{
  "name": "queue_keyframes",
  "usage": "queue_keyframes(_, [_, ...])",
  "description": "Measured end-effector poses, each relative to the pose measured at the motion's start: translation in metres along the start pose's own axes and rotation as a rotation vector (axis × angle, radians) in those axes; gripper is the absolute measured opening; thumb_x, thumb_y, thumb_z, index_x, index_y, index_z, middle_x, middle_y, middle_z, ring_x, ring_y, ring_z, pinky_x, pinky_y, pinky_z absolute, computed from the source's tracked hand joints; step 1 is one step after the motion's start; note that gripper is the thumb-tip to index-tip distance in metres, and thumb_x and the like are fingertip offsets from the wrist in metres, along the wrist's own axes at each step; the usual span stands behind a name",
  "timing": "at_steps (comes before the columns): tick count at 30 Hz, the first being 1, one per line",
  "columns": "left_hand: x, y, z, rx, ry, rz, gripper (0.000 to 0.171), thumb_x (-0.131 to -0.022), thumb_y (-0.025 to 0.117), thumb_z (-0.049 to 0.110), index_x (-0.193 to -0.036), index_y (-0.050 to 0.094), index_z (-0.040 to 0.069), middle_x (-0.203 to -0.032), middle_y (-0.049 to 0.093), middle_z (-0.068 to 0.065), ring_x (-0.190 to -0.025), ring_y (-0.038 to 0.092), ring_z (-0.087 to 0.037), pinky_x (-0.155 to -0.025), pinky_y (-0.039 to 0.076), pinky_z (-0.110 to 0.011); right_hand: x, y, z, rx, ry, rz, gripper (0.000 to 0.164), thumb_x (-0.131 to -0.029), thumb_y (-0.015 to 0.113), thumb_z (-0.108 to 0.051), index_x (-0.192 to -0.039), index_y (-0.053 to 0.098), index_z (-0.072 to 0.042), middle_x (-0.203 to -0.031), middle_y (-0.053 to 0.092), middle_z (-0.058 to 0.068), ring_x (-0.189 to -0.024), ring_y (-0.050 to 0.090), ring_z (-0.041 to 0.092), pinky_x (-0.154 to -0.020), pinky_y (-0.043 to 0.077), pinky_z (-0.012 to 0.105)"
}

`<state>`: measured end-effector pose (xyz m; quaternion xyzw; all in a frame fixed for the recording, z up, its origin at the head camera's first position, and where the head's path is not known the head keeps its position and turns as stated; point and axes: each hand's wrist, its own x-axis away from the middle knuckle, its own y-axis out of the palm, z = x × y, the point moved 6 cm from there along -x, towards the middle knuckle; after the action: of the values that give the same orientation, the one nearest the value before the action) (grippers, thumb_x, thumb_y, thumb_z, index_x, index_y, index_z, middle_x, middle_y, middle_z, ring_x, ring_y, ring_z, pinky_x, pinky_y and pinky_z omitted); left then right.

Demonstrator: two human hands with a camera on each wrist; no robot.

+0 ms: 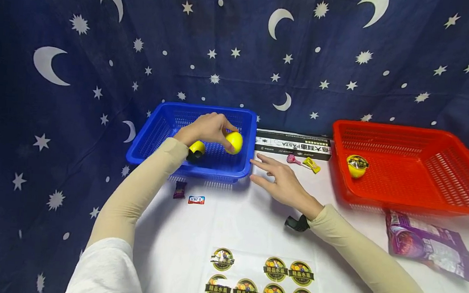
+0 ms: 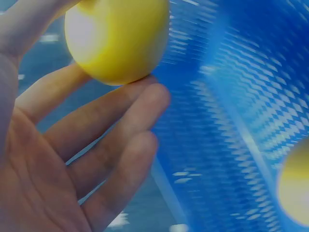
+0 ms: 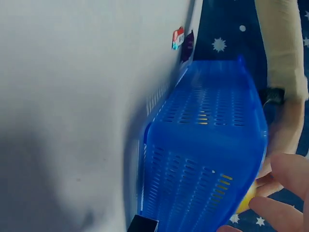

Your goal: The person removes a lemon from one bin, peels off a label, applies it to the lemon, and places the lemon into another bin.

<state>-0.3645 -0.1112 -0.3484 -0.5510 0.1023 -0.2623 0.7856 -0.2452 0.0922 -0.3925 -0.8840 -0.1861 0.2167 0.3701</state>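
Note:
My left hand (image 1: 213,129) pinches a smooth yellow lemon (image 1: 234,143) between thumb and fingers, over the right part of the blue basket (image 1: 252,143). In the left wrist view the lemon (image 2: 118,43) sits at the fingertips, its top cut off by the frame edge. A second lemon (image 1: 197,148) lies in the basket, partly hidden by the left wrist. My right hand (image 1: 282,181) holds nothing; its fingers are spread, with the tips right at the basket's right rim.
A red basket (image 1: 392,196) at right holds a lemon (image 1: 356,166) with a round label. A pasta box (image 1: 292,145), a lollipop (image 1: 292,159) and small candies lie between the baskets. A purple bag (image 1: 430,246) lies at right, and a label sheet (image 1: 249,266) in front.

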Motion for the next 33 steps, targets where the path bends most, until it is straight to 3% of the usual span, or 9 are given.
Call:
queue_keyframes(3, [0.030,-0.013,0.020,0.042,0.067,0.092,0.073,-0.071,0.090,0.053,-0.135,0.069,0.025,-0.120,0.078,0.001,-0.093,0.072,-0.014,-0.080,0.053,-0.035,0.016,-0.005,0.003,-0.062,0.013,0.013,0.052,-0.097,0.071,-0.033,-0.145,0.060,-0.016,-0.154,0.054,0.012,-0.133,0.061,0.032,-0.095,0.059,0.046])
queue_keyframes(5, [0.053,-0.009,0.040,0.059,0.138,0.137,0.072,-0.072,0.090,0.054,-0.135,0.069,0.027,-0.120,0.077,0.004,-0.086,0.073,-0.010,-0.075,0.054,-0.030,0.030,-0.009,0.004,-0.101,0.024,0.018,0.054,-0.096,0.073,-0.030,-0.146,0.059,-0.014,-0.151,0.057,0.012,-0.134,0.060,0.030,-0.094,0.059,0.042])
queue_keyframes(7, [0.075,0.006,0.061,0.079,0.207,0.166,0.072,-0.070,0.091,0.054,-0.134,0.070,0.028,-0.117,0.078,0.005,-0.078,0.073,-0.008,-0.069,0.053,-0.026,0.045,-0.012,0.006,-0.131,0.040,0.014,0.054,-0.096,0.073,-0.028,-0.146,0.058,-0.014,-0.149,0.059,0.010,-0.135,0.059,0.029,-0.094,0.060,0.040])
queue_keyframes(11, [0.105,0.055,0.093,0.123,0.299,0.180,0.071,-0.068,0.092,0.055,-0.131,0.072,0.027,-0.102,0.081,0.004,-0.073,0.073,-0.005,-0.062,0.051,-0.019,0.074,-0.012,0.008,-0.173,0.063,-0.025,0.055,-0.096,0.074,-0.027,-0.147,0.057,-0.013,-0.145,0.062,0.013,-0.128,0.064,0.032,-0.092,0.060,0.038])
queue_keyframes(15, [0.107,0.105,0.103,0.217,0.237,0.151,0.071,-0.070,0.090,0.054,-0.132,0.071,0.026,-0.092,0.081,0.006,-0.066,0.068,0.002,-0.061,0.047,-0.018,0.095,-0.003,0.013,-0.218,0.081,-0.102,0.057,-0.097,0.072,-0.026,-0.149,0.054,-0.009,-0.145,0.062,0.016,-0.122,0.068,0.033,-0.090,0.060,0.034])
queue_keyframes(19, [0.100,0.136,0.106,0.247,0.178,0.144,0.071,-0.073,0.088,0.055,-0.134,0.070,0.024,-0.077,0.077,0.010,-0.057,0.058,0.007,-0.057,0.043,-0.020,0.105,0.006,0.018,-0.247,0.089,-0.136,0.059,-0.097,0.072,-0.026,-0.149,0.053,-0.007,-0.146,0.062,0.014,-0.120,0.069,0.030,-0.090,0.060,0.032])
queue_keyframes(24, [0.092,0.150,0.113,0.223,0.192,0.143,0.074,-0.075,0.086,0.056,-0.137,0.068,0.021,-0.062,0.066,0.012,-0.052,0.050,0.004,-0.051,0.035,-0.018,0.107,0.012,0.025,-0.216,0.105,-0.107,0.056,-0.094,0.075,-0.027,-0.144,0.059,-0.007,-0.139,0.067,0.012,-0.113,0.073,0.026,-0.085,0.061,0.029])
queue_keyframes(33, [0.091,0.158,0.115,0.216,0.172,0.123,0.075,-0.077,0.085,0.056,-0.142,0.063,0.022,-0.067,0.064,0.009,-0.053,0.047,0.002,-0.049,0.034,-0.018,0.109,0.015,0.030,-0.138,0.130,-0.099,0.056,-0.093,0.077,-0.030,-0.142,0.061,-0.009,-0.127,0.074,0.008,-0.105,0.074,0.020,-0.081,0.061,0.027])
